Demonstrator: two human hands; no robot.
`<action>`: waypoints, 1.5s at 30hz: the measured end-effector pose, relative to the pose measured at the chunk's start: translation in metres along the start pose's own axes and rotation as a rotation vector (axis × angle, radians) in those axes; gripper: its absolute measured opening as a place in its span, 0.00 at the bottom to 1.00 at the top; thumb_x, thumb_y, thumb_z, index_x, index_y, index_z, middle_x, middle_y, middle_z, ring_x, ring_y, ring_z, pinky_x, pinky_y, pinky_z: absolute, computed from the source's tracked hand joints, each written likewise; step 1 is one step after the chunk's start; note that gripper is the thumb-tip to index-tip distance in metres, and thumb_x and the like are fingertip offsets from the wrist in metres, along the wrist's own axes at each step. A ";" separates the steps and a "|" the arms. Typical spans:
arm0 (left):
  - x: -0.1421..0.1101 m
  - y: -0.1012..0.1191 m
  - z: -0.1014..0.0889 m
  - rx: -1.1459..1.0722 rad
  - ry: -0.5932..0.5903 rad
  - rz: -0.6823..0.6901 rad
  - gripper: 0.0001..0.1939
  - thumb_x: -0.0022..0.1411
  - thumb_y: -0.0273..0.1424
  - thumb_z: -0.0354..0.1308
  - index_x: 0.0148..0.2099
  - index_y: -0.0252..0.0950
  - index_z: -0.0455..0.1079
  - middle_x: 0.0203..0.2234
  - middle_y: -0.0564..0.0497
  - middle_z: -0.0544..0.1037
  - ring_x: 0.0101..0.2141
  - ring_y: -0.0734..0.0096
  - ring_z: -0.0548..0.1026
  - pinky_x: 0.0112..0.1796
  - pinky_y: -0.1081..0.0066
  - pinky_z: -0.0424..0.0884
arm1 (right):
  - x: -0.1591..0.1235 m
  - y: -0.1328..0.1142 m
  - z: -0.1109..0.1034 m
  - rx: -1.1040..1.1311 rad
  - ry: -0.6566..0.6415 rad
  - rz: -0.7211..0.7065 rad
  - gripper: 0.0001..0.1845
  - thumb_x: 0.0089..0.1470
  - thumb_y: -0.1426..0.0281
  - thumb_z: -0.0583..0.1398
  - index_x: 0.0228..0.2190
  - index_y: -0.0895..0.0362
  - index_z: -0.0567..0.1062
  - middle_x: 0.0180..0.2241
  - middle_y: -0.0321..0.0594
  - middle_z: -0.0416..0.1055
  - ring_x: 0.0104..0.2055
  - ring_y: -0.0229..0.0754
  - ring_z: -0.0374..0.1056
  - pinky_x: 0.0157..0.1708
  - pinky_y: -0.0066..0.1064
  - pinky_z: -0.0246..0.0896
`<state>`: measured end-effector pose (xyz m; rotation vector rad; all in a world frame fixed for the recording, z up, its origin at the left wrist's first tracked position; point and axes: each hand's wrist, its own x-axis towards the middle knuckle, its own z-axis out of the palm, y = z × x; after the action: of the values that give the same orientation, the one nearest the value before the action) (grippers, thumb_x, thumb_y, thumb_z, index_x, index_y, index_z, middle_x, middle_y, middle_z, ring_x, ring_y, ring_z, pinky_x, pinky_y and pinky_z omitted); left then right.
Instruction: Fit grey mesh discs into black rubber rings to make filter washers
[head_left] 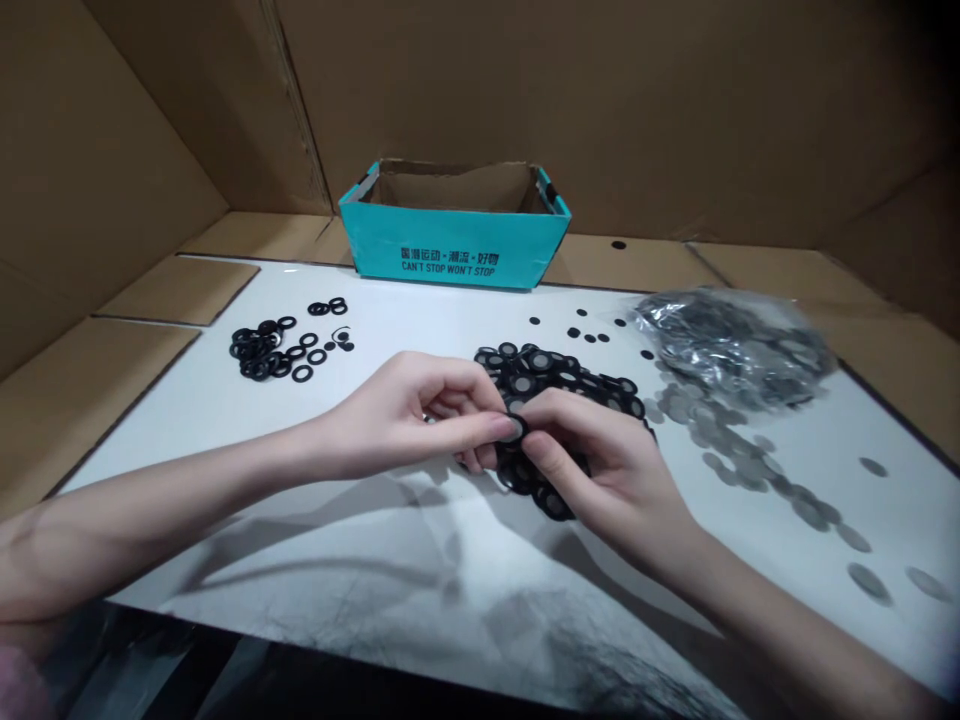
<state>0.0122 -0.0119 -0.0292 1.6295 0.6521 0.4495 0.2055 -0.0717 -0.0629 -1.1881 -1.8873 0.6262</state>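
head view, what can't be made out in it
All in the head view:
Turquoise cardboard box: floor, behind its front wall.
Round black ring with grey centre: rim, partly covered by the left hand and right hand.
Heap of black ring-shaped pieces: part, behind the right hand.
Clear plastic bag: contents' count, lost in blur and glare.

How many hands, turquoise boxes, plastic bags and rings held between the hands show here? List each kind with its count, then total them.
Bare hands, left hand and right hand: 2
Turquoise open-topped cardboard box: 1
Clear plastic bag: 1
Black ring with grey centre, between the hands: 1
Total: 5
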 end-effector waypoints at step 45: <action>0.003 0.009 -0.009 0.073 -0.239 -0.145 0.08 0.60 0.30 0.61 0.33 0.31 0.67 0.18 0.54 0.74 0.20 0.79 0.74 0.23 0.82 0.68 | -0.005 -0.009 0.011 0.058 0.165 -0.119 0.11 0.57 0.76 0.58 0.24 0.56 0.72 0.21 0.35 0.69 0.23 0.34 0.64 0.23 0.26 0.59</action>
<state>0.0103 -0.0037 -0.0193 1.6604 0.6059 0.1237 0.1931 -0.0797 -0.0635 -1.0499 -1.7739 0.4992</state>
